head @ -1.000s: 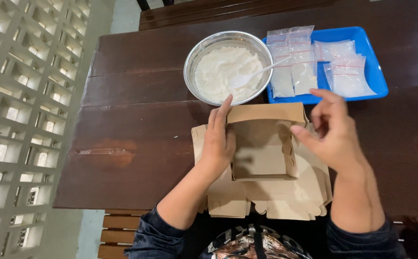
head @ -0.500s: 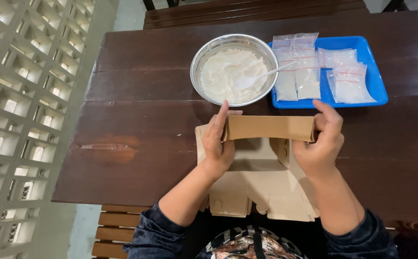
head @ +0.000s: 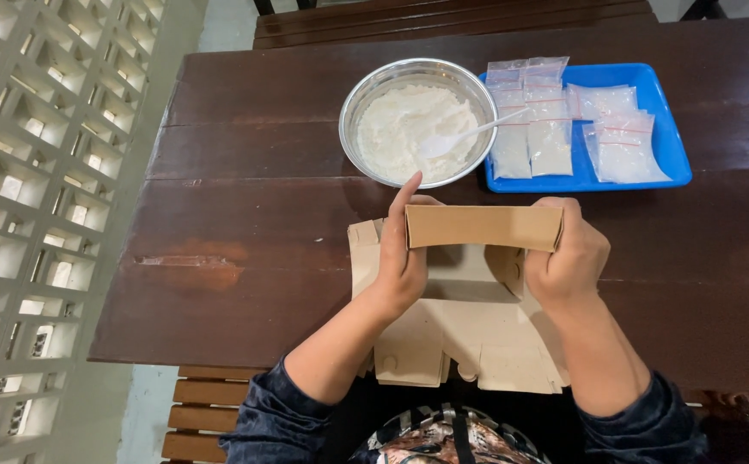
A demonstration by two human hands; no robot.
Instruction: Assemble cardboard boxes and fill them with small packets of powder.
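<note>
Fingers point(head: 411, 199) of both hands closed around cardboard box point(head: 483, 227)

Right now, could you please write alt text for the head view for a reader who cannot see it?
Two hands, left hand and right hand, hold a brown cardboard box over flat box blanks on a dark wooden table. Beyond stand a metal bowl of white powder with a white spoon and a blue tray of sealed bags.

Brown cardboard box point(head: 483, 227); blue tray point(head: 672, 163); dark brown table point(head: 263, 215)
</note>
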